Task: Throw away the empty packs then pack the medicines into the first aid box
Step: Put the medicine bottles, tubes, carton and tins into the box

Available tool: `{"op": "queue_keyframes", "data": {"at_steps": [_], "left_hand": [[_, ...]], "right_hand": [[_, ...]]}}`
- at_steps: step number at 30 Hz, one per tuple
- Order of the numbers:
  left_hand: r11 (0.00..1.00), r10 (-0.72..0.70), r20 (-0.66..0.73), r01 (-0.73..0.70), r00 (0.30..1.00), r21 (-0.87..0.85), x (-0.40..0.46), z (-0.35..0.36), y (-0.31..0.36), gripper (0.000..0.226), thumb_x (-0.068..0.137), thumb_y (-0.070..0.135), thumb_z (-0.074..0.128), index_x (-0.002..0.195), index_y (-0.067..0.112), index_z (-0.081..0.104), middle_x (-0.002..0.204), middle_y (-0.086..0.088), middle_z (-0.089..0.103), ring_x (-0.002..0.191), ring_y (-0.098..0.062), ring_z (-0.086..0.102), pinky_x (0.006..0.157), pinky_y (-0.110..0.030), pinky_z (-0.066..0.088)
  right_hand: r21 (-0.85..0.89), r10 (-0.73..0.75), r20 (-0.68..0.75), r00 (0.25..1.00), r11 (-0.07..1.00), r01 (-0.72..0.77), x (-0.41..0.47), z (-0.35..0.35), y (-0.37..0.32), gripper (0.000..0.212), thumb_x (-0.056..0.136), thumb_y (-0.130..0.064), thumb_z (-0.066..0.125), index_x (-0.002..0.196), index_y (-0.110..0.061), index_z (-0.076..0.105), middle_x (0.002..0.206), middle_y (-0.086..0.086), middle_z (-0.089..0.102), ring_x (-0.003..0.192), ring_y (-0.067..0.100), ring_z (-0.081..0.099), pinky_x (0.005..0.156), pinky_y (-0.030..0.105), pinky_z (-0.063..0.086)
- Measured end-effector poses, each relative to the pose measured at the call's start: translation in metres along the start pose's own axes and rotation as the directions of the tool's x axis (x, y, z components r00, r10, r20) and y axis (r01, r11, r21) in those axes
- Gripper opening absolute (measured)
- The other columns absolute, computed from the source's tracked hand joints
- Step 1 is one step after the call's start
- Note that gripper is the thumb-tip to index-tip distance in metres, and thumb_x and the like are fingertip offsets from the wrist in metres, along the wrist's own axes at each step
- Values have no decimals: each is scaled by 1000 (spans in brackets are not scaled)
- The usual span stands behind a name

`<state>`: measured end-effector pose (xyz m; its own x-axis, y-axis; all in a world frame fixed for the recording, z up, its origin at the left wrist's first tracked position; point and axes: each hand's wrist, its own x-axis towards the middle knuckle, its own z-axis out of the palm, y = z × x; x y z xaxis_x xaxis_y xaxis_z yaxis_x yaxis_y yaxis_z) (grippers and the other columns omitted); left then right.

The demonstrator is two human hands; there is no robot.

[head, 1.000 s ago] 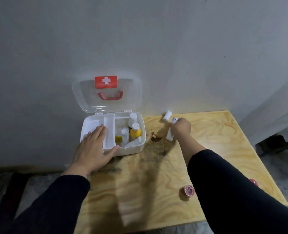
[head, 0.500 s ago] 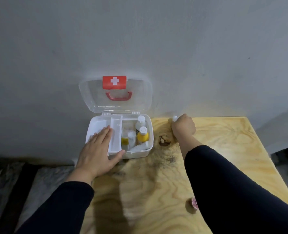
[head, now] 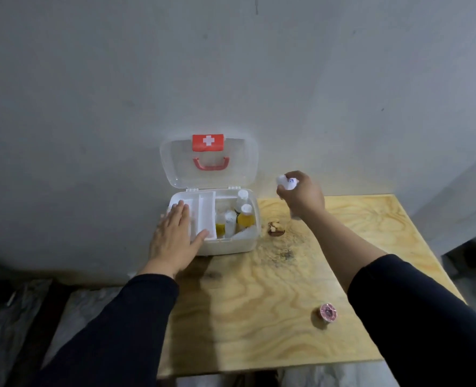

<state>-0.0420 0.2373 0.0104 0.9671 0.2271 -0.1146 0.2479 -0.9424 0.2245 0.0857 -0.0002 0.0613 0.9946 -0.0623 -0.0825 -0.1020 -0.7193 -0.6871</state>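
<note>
A white first aid box (head: 231,245) stands open at the table's back left, its clear lid (head: 175,163) with a red cross label leaning on the wall. Inside its right compartment stand several small bottles, one with yellow liquid (head: 244,217). My left hand (head: 175,237) lies flat, fingers spread, on the box's left tray and front rim. My right hand (head: 301,195) is raised above the table to the right of the box, closed around small white medicine tubes (head: 285,182) whose ends stick out at the top.
The plywood table (head: 273,317) stands against a grey wall. A small brown object (head: 275,228) lies just right of the box. A pink tape roll (head: 328,312) sits near the front right. Dark stains mark the wood by the box.
My right hand picked the white tubes up from the table's back edge and lifted them, moving slightly toward the box. My left hand stayed on the box.
</note>
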Motion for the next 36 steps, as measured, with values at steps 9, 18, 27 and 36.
{"op": "queue_keyframes", "data": {"at_steps": [9,18,27,36], "left_hand": [[964,-181,12,180,983,-195,-11,-5,-13,98,84,64,55,155,12,12,164,-4,11,148,-25,19,118,-41,26],[957,-173,10,171,985,-233,-7,-4,-18,99,80,61,64,152,11,20,162,-2,20,144,-24,31,112,-37,36],[966,-170,10,169,985,-198,-6,-5,-16,97,81,59,64,152,10,21,161,-2,24,141,-26,35,109,-39,39],[999,-22,62,24,998,-34,-4,-53,13,63,95,54,45,145,15,40,153,-2,38,135,-26,42,106,-40,38]], "right_hand": [[-50,-289,366,885,943,328,-55,59,-79,36,80,-32,68,116,-28,64,117,2,69,85,20,65,76,30,55],[-100,-256,484,837,934,343,-61,116,-94,44,88,-34,63,129,-20,56,130,2,62,98,22,65,78,27,51],[-238,-212,366,906,920,312,-43,119,-95,48,93,-18,53,140,-19,44,139,12,50,124,28,53,100,35,45],[-234,-248,262,933,921,311,-52,54,-71,34,89,-18,53,121,-20,61,130,5,58,115,24,58,90,32,48]]}}
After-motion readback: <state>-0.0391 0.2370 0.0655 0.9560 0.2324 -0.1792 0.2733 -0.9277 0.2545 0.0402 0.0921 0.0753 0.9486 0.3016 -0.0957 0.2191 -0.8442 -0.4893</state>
